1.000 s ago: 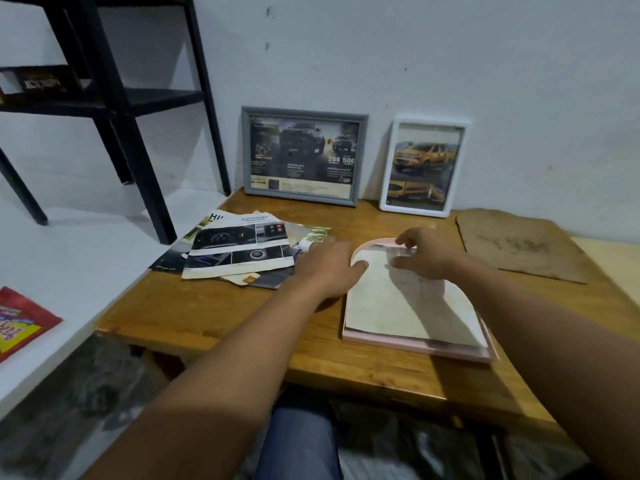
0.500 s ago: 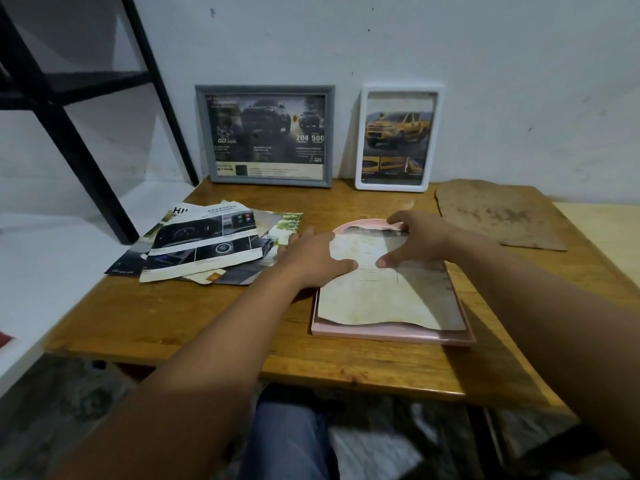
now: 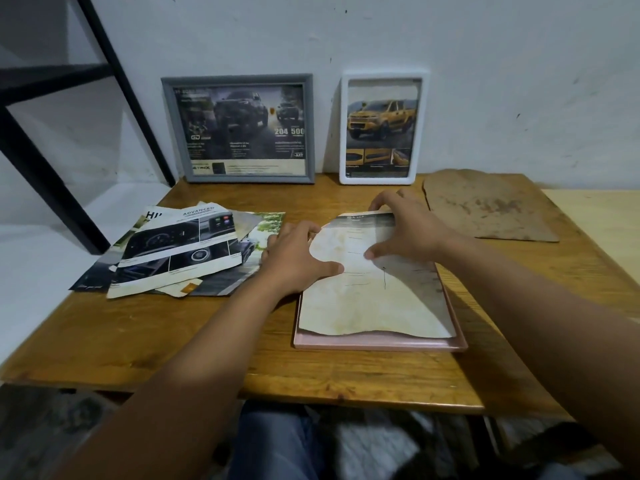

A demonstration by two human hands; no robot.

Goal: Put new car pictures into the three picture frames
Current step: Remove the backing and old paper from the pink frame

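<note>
A pink picture frame (image 3: 381, 344) lies flat on the wooden table (image 3: 173, 334). A stained, pale paper sheet (image 3: 374, 306) lies on it, blank side up. My left hand (image 3: 298, 261) presses the sheet's upper left edge, thumb on the paper. My right hand (image 3: 405, 226) arches over the sheet's top edge, fingertips at the far edge and thumb on the paper. A grey frame (image 3: 239, 79) with a dark car picture and a white frame (image 3: 381, 73) with a yellow truck picture lean against the wall. Loose car pictures (image 3: 180, 251) are piled to the left.
A brown backing board (image 3: 485, 206) lies flat at the table's back right. A black shelf leg (image 3: 45, 174) stands on a white ledge (image 3: 41, 258) left of the table. A paler table surface (image 3: 595, 216) adjoins on the right.
The sheet's top edge has curled up slightly under my right fingers. Both hands stay at the top of the sheet, and the view has shifted a little.
</note>
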